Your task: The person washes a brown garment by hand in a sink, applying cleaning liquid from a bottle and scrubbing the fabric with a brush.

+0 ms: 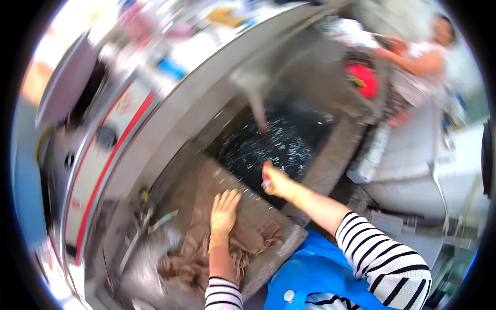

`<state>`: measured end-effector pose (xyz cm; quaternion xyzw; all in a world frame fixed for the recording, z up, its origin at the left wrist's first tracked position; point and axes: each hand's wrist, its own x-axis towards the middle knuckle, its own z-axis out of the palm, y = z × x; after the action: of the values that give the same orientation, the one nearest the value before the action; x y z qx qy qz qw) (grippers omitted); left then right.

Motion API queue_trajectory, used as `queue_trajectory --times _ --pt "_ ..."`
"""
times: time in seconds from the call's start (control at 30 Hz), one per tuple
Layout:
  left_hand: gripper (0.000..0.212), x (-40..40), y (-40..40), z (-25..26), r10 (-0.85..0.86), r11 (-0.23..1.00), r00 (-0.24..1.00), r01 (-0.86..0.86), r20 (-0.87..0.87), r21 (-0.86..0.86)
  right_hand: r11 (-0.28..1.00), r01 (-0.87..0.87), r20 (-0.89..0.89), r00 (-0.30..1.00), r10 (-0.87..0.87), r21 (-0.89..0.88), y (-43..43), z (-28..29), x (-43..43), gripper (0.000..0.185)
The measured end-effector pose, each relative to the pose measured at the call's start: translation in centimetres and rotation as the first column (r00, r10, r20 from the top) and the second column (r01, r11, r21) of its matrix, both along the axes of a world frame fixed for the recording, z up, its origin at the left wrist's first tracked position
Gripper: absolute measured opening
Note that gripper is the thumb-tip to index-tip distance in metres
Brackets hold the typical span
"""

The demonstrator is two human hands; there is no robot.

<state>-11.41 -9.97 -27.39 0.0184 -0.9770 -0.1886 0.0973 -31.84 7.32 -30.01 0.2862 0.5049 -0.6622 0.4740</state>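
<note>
My left hand (224,212) lies flat, fingers spread, on a brown wet cloth (201,248) over a concrete washing slab (288,242). The cloth is bunched at its near end and spread thin farther up. My right hand (276,181) is closed around a small red and white object (266,174), perhaps a brush; blur hides its exact kind. That hand is above the near edge of a basin of dark rippling water (271,143). A blurred pale scoop-like thing (248,79) with a handle reaches down to the water.
A person (422,64) sits at the upper right by a red item (363,80). A red-striped white appliance (104,166) stands left beyond the concrete wall (174,104). A green-handled brush-like item (164,220) lies on the slab's left. White basins or tubs (410,182) stand right.
</note>
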Motion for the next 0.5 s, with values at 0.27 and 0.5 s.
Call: queue_trajectory --times 0.27,0.5 --pt "0.032 -0.2 3.6 -1.8 -0.180 0.983 0.972 0.174 -0.152 -0.054 0.986 0.156 -0.161 0.973 -0.164 -0.059 6.7 9.5 4.2 0.032" --pt "0.031 1.5 3.0 0.9 -0.173 0.985 0.959 0.173 -0.225 -0.018 0.984 -0.126 -0.619 0.766 0.176 0.124 6.3 20.7 3.5 0.029"
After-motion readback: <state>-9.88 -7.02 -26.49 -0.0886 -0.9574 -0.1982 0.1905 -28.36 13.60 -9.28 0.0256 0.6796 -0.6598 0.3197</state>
